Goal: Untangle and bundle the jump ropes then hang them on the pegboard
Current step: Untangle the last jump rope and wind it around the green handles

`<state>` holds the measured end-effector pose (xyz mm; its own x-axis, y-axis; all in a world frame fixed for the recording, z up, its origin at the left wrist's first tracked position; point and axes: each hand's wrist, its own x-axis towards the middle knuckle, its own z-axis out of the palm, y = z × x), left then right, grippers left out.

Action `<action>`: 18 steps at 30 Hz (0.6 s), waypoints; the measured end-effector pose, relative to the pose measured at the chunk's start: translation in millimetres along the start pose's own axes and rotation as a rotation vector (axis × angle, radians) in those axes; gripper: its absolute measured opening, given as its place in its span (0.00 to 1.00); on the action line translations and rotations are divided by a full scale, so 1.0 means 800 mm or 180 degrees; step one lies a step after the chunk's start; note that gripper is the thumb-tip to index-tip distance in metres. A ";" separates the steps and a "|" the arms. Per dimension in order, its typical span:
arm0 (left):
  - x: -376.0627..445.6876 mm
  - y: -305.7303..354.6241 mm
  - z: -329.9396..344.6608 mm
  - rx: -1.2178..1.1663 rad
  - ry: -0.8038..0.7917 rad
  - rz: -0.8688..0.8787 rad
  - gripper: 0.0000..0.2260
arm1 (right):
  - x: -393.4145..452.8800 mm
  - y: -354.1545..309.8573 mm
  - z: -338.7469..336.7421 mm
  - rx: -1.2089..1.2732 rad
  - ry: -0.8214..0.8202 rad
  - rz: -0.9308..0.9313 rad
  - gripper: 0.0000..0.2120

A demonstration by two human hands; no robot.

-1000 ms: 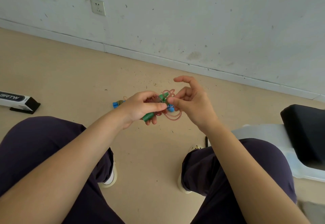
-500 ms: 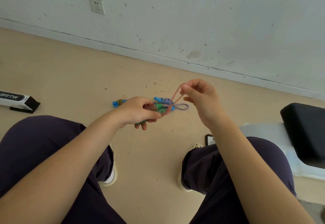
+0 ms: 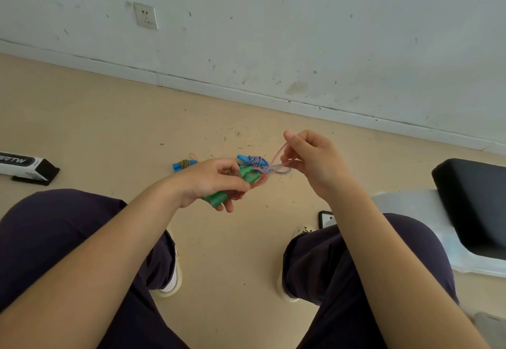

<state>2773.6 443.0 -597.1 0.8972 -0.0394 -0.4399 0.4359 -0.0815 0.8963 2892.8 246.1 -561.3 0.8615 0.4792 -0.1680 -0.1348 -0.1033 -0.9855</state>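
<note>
Head view, frame centre: left hand (image 3: 210, 181) grips green-handled jump rope (image 3: 219, 198); right hand (image 3: 312, 159) pinches pink rubber band (image 3: 276, 156) (light, stretchy, liable to snap back), best held at its loop.

You have soft, even daylight here, bright enough to read everything, with no hard glare. The wall (image 3: 301, 33) looks washed and slightly bluish, while the floor (image 3: 95, 129) stays a flat warm beige. Shadows are faint: a weak one sits under your left hand (image 3: 210, 181) and between your knees. The wide lens bends the skirting line and stretches your forearms toward the bottom corners. Focus holds well in the middle; your right hand (image 3: 312, 159) is sharp, but the lower right corner smears noticeably.
</note>
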 end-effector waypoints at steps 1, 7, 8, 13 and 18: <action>0.000 -0.001 0.001 0.0088 -0.0027 0.0002 0.24 | 0.001 0.001 0.000 -0.0008 -0.0011 -0.0003 0.13; 0.002 -0.002 0.007 0.0222 0.0050 0.0054 0.28 | 0.009 0.015 0.004 -0.0811 0.0323 -0.0418 0.20; 0.002 -0.001 0.006 0.0166 0.0067 0.0109 0.24 | 0.010 0.016 0.003 -0.0956 0.0493 -0.0531 0.20; -0.008 0.012 -0.003 -0.0137 -0.0194 0.0566 0.04 | 0.019 0.019 -0.002 -0.1006 0.1083 -0.0791 0.23; -0.012 0.015 -0.013 -0.0051 -0.0074 0.0598 0.03 | 0.023 0.017 -0.004 -0.0859 0.1206 -0.0876 0.23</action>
<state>2770.8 453.1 -581.6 0.9611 -0.0755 -0.2657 0.2620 -0.0546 0.9635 2908.2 250.5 -577.7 0.9702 0.1775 0.1652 0.2084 -0.2624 -0.9422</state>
